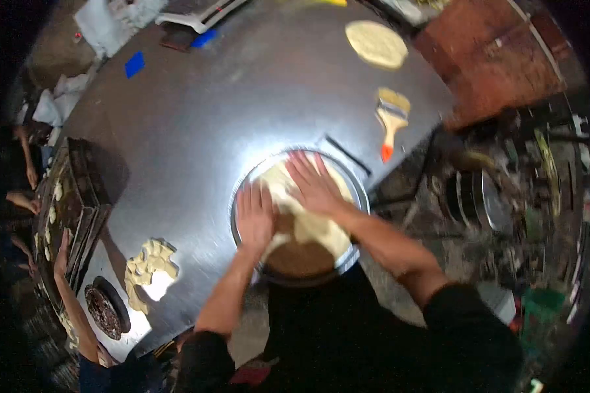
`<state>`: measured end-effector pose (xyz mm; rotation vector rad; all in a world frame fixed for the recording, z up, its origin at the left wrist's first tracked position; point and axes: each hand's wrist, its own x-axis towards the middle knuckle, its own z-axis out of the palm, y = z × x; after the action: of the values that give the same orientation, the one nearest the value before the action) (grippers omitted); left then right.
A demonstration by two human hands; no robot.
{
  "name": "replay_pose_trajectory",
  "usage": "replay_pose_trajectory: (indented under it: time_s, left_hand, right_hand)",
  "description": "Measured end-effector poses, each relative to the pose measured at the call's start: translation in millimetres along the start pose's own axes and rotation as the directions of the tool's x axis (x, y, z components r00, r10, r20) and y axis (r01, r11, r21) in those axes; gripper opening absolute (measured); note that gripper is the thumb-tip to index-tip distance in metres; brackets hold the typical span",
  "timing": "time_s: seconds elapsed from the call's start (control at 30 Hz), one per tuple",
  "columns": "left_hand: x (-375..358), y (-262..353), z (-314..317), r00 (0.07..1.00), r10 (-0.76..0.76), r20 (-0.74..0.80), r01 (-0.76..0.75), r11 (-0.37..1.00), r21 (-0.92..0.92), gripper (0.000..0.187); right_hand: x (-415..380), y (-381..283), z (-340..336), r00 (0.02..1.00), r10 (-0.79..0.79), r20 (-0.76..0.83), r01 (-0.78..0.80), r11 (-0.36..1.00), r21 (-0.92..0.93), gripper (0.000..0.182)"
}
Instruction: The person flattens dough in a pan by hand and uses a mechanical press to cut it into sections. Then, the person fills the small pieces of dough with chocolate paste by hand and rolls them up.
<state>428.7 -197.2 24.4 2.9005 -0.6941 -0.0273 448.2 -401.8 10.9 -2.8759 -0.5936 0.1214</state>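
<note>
Cream-coloured dough (pixel 318 230) lies as a thin, uneven sheet inside a round metal pan (pixel 233 219), at the lower centre of the frame; a brown area (pixel 299 260) shows within the pan's lower part, whether bare base or another layer cannot be told. The left hand (pixel 255 215) rests palm down over the pan's left side, its fingers extended and held nearly together. The right hand (pixel 316 188) lies flat over the upper part, fingers extended and slightly spread, in contact with the sheet. Neither hand pinches anything. The step in hand is judged to be pressing and smoothing the sheet within the rim. From this pose, further work on the lower portion would call for light, even palm pressure drawn toward the near edge, since a thin sheet could tear or fold.

Surroundings: a dark rod (pixel 349 156) lies just beside the pan at its upper right, on the grey metal table (pixel 203 118). Farther up and right are a flat brush (pixel 392 119) with an orange-tipped handle and a dough disc (pixel 376 44). Irregular dough scraps (pixel 152 257) lie at lower left, and another person's forearm (pixel 77 304) reaches up near stacked trays (pixel 85 216).
</note>
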Motion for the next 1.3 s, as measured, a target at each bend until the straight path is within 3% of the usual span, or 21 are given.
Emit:
replay_pose_trajectory:
  time_s: [0.07,0.1,0.23,0.33,0.4,0.47,0.57,0.63,0.67,0.73,0.8,0.87,0.93,1.0,1.03,1.07,1.13,1.17,1.2,1.27,1.3]
  left_hand:
    - [37,-2,4,0.969,0.231,-0.087,-0.237,0.969,-0.065,0.058]
    - [42,-4,10,0.977,0.203,-0.067,-0.208,0.975,-0.08,0.059]
    - [24,8,14,0.997,0.062,-0.052,-0.066,0.995,-0.072,0.061]
    - [-2,15,-7,0.99,-0.071,0.122,0.07,0.997,0.012,0.06]
    - [16,17,-19,0.958,-0.115,0.263,0.106,0.993,0.049,0.06]
    - [43,17,7,0.924,0.38,-0.036,-0.382,0.916,-0.125,0.061]
    - [53,21,19,0.951,0.308,-0.004,-0.307,0.948,-0.081,0.066]
    - [32,25,14,0.979,0.202,0.017,-0.199,0.972,-0.125,0.066]
    - [28,29,11,0.987,0.157,-0.034,-0.16,0.974,-0.162,0.065]
    - [20,28,11,0.987,0.137,-0.081,-0.143,0.987,-0.074,0.064]
    - [31,38,4,0.979,0.19,-0.08,-0.204,0.948,-0.246,0.062]
    - [57,52,22,0.946,0.309,-0.097,-0.321,0.932,-0.166,0.057]
    - [75,51,12,0.958,0.252,-0.135,-0.269,0.955,-0.128,0.054]
    - [90,31,1,0.947,0.32,0.007,-0.285,0.851,-0.442,0.046]
    - [97,22,-31,0.98,0.197,-0.034,-0.169,0.723,-0.67,0.04]
    - [104,12,-37,0.998,0.032,-0.061,-0.064,0.751,-0.657,0.04]
    - [132,-13,-35,0.903,0.206,-0.378,-0.313,0.917,-0.248,0.04]
    - [145,-28,-15,0.871,0.321,-0.372,-0.402,0.901,-0.162,0.04]
    - [139,-32,-13,0.874,0.321,-0.365,-0.397,0.905,-0.155,0.04]
    - [135,-34,-12,0.988,-0.017,-0.154,-0.049,0.908,-0.415,0.039]
    - [127,-42,-8,0.992,-0.045,-0.118,-0.001,0.93,-0.366,0.042]
  right_hand:
    - [8,-15,-18,0.974,0.206,0.091,-0.222,0.946,0.237,0.069]
    - [-5,-18,-10,0.949,0.313,-0.04,-0.302,0.937,0.174,0.068]
    - [-20,3,-9,0.972,0.213,-0.095,-0.206,0.976,0.074,0.07]
    - [-24,11,-20,0.982,0.189,-0.005,-0.186,0.966,0.178,0.071]
    - [-43,2,-21,0.97,0.22,0.107,-0.219,0.975,-0.021,0.069]
    - [-36,15,-7,0.994,0.083,0.074,-0.081,0.996,-0.034,0.071]
    - [-31,42,-24,0.995,0.068,0.075,-0.063,0.995,-0.072,0.069]
    - [-37,39,-24,0.99,0.017,0.139,-0.026,0.998,0.062,0.065]
    - [-37,47,-28,0.996,-0.091,-0.007,0.091,0.984,0.156,0.06]
    - [-32,45,-56,0.981,0.126,0.147,-0.187,0.816,0.547,0.055]
    - [-47,37,-75,0.962,0.24,-0.133,-0.126,0.818,0.562,0.047]
    - [-68,33,-48,0.96,0.242,-0.14,-0.157,0.882,0.444,0.051]
    - [-75,33,-33,0.985,0.146,-0.093,-0.145,0.989,0.023,0.059]
    - [-59,30,-41,0.977,0.213,-0.003,-0.211,0.969,0.132,0.064]
    - [-47,21,-49,0.967,0.253,0.001,-0.252,0.963,0.095,0.065]
    - [-37,17,-54,0.953,0.302,0.0,-0.301,0.952,0.06,0.065]
    - [-20,25,-31,0.972,0.232,0.034,-0.234,0.957,0.172,0.066]
    - [-6,30,-29,0.984,0.178,0.02,-0.179,0.973,0.147,0.066]
    - [7,31,-30,0.993,0.121,0.009,-0.122,0.985,0.123,0.067]
    - [39,18,-42,0.979,0.167,0.119,-0.185,0.97,0.16,0.07]
    - [44,0,-32,0.982,0.157,0.104,-0.174,0.966,0.189,0.071]
